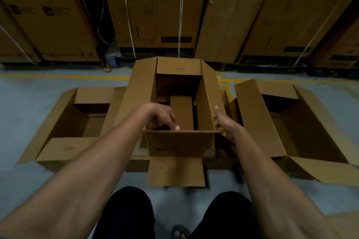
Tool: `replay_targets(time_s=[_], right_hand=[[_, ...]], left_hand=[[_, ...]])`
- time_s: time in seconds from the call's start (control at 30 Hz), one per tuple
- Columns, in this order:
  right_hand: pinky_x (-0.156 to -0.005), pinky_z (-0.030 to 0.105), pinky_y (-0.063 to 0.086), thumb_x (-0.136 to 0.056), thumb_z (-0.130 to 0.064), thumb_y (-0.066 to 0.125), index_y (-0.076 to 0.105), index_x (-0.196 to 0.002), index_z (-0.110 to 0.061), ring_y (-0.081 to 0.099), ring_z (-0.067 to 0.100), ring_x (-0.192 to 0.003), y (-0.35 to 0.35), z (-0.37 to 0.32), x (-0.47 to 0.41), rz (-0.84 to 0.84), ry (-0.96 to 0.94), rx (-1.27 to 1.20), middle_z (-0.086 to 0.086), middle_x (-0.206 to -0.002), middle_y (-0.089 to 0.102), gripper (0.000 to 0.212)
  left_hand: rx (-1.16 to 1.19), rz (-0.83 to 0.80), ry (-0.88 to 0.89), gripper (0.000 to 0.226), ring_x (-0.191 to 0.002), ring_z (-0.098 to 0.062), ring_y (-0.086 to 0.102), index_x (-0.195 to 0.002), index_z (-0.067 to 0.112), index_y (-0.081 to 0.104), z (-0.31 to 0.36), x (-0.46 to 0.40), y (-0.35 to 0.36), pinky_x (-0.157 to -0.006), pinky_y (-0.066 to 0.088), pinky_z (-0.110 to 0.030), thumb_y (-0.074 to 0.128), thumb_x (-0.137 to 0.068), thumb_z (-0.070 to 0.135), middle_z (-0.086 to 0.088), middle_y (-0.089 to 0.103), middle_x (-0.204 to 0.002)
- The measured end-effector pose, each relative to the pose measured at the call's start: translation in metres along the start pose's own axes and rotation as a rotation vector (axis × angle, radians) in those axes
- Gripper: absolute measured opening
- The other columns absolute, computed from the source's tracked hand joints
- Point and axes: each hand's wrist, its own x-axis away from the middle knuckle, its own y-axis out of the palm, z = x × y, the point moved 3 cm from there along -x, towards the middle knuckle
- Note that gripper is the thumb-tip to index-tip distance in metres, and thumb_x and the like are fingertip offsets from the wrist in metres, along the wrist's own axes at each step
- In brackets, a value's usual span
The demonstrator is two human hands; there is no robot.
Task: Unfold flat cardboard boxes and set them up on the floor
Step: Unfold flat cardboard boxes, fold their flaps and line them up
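Grey warehouse floor [29, 106]: opened brown cardboard box [73, 122] left, middle brown box [178, 141] raised, another [291, 122] right. Left hand [162, 117] curls over its near wall, right hand [223, 122] grips the corner. I'd square it before lowering.

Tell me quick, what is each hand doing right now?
Left hand: fingers curled over the near wall of the middle box, gripping it.
Right hand: gripping the same box's near right corner.

Three brown cardboard boxes [179, 141] stand open-topped side by side on the floor.
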Motion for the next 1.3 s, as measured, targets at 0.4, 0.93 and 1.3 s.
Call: replay_targets(time_s=[0.4,0.93,1.3], right_hand=[[-0.119,0.053,0.039,-0.102,-0.044,0.064,0.025,-0.163,-0.017,0.034,0.039,-0.150,0.038,-0.014,-0.019,0.299,-0.233,0.629,0.013,-0.168,0.026,0.078],[-0.124,0.062,0.022,-0.100,0.000,0.047,0.038,-0.154,-0.017,0.006,0.048,-0.156,0.026,-0.045,-0.137,0.506,-0.324,1.050,0.022,-0.171,-0.007,0.057],[-0.112,0.058,0.042,-0.105,-0.006,0.045,0.033,-0.155,-0.016,0.036,0.054,-0.139,0.027,-0.087,-0.197,0.566,-0.276,1.164,0.031,-0.162,0.008,0.053]], left_hand=[[-0.506,0.422,0.044,0.025,-0.093,-0.016,0.062,-0.122,0.031,0.065,0.001,-0.047,0.058,-0.080,0.056,-0.036,0.065,-0.100,0.044,0.003,0.064,-0.106],[-0.358,0.439,-0.027,0.052,-0.116,-0.032,0.061,-0.138,0.025,0.062,-0.004,-0.166,-0.042,-0.097,0.054,-0.050,0.050,-0.103,0.060,-0.009,0.060,-0.135],[-0.420,0.512,-0.067,0.080,-0.151,-0.037,0.033,-0.166,0.017,0.016,-0.001,-0.277,-0.115,-0.114,0.043,-0.056,0.058,-0.102,0.041,-0.006,0.012,-0.175]])
